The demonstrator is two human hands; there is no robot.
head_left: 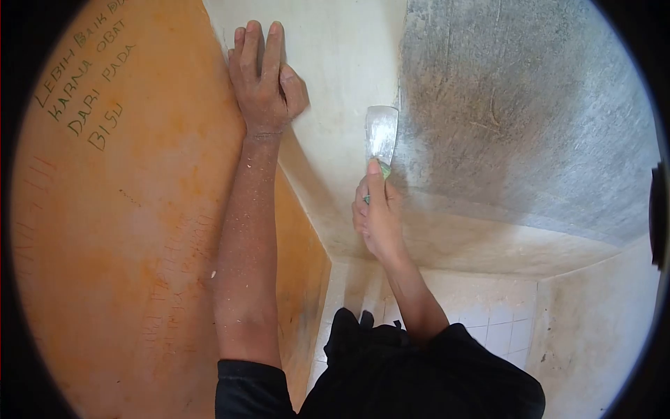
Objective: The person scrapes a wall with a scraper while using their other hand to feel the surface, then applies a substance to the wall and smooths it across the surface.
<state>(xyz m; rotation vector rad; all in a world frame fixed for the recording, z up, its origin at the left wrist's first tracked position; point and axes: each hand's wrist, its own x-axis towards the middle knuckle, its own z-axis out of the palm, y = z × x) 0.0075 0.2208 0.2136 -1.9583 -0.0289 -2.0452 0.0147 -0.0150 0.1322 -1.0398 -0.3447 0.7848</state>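
My right hand is wrapped round the green handle of a putty knife, thumb lying along it. The metal blade points up and lies over the pale strip of wall, its right corner close to the border of the rough grey patch. My left hand rests higher up with its fingers stretched upward, where the orange panel meets the pale wall. Nothing shows in that hand. Light specks dot the left forearm.
Green handwriting marks the upper part of the orange panel. Below the walls is a floor of white tiles. Another pale wall stands at the right, with a dark object at the view's right edge.
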